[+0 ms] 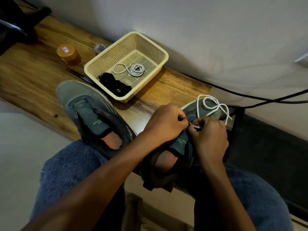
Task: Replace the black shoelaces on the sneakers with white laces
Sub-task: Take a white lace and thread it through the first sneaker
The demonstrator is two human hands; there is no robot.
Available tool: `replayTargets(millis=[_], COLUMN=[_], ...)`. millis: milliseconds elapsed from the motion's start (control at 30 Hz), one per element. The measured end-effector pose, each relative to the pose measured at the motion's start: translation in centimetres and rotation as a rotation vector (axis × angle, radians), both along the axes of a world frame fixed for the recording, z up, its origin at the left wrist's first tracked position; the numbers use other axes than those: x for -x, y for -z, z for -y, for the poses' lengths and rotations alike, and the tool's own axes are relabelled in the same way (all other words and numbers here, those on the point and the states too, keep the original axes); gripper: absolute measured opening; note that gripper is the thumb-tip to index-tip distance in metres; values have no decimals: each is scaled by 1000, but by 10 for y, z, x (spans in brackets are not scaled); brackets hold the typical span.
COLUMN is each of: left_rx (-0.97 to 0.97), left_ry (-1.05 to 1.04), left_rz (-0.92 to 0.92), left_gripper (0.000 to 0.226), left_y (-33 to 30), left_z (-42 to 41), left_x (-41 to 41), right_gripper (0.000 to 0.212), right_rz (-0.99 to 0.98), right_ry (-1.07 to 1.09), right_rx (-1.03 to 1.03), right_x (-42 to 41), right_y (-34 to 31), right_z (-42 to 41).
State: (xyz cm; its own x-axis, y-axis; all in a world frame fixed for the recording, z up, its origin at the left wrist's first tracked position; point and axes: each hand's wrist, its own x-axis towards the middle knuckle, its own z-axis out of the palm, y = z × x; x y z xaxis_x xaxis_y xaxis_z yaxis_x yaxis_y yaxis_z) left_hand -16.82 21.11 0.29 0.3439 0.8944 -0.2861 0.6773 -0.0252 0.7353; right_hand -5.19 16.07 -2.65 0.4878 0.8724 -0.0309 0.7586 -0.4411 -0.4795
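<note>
Both hands work a white lace (210,104) into the right shoe (181,142) at four o'clock: left hand (164,124) clamped on the eyelet edge, right hand (210,135) pinching the lace's tip. Soft, limp cord, probably best steered by that stiff tip. A mesh plastic basket (160,54) at twelve o'clock holds the spare lace (133,69).

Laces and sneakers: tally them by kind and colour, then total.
White laces: 2, one coiled in the basket at, one being threaded
Black laces: 1 heap, number unclear
Sneakers: 2, and
Total: 5
</note>
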Motion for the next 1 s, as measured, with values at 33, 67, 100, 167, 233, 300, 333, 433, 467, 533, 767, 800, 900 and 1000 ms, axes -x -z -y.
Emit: replayTargets(millis=[33, 67, 100, 167, 233, 300, 333, 433, 467, 533, 767, 800, 900, 1000], left_rx=[1, -1, -6, -13, -3, 25, 42, 82, 89, 103, 125, 122, 64, -35], left_ry=[-12, -30, -50, -71, -69, -61, -60, -57, -52, -44, -49, -65, -121, -130], left_rz=[0, 1, 5, 14, 19, 35, 48, 71, 75, 80, 104, 109, 121, 92], left_gripper=[15, 14, 15, 22, 26, 25, 23, 21, 21, 22, 19, 19, 15, 11], left_y=[0, 1, 1, 2, 3, 3, 4, 4, 4, 5, 8, 10, 20, 25], left_z=[0, 1, 1, 1, 1, -1, -2, -4, -5, -6, -7, -8, -10, -9], left_x=[0, -1, -1, -1, -1, 0, 0, 2, 2, 2, 3, 3, 2, 1], right_gripper=[8, 7, 6, 6, 5, 5, 5, 5, 4, 2, 7, 7, 6, 6], right_rz=[-12, -35, -68, -134, -174, -197, -206, -237, -241, -237, -278, -287, -299, -293], right_ry=[1, 5, 11, 29, 43, 48, 46, 46, 47, 49, 90, 98, 97, 77], right_rx=[-24, -49, -70, -99, -131, -163, -183, -224, -228, -238, -283, -292, -300, -295], right_x=[0, 0, 0, -1, 0, 1, 2, 3, 4, 5, 9, 10, 10, 9], right_y=[2, 3, 5, 7, 9, 10, 11, 13, 15, 16, 15, 15, 14, 12], right_z=[0, 0, 1, 1, 1, 1, 2, 3, 3, 3, 4, 4, 3, 3])
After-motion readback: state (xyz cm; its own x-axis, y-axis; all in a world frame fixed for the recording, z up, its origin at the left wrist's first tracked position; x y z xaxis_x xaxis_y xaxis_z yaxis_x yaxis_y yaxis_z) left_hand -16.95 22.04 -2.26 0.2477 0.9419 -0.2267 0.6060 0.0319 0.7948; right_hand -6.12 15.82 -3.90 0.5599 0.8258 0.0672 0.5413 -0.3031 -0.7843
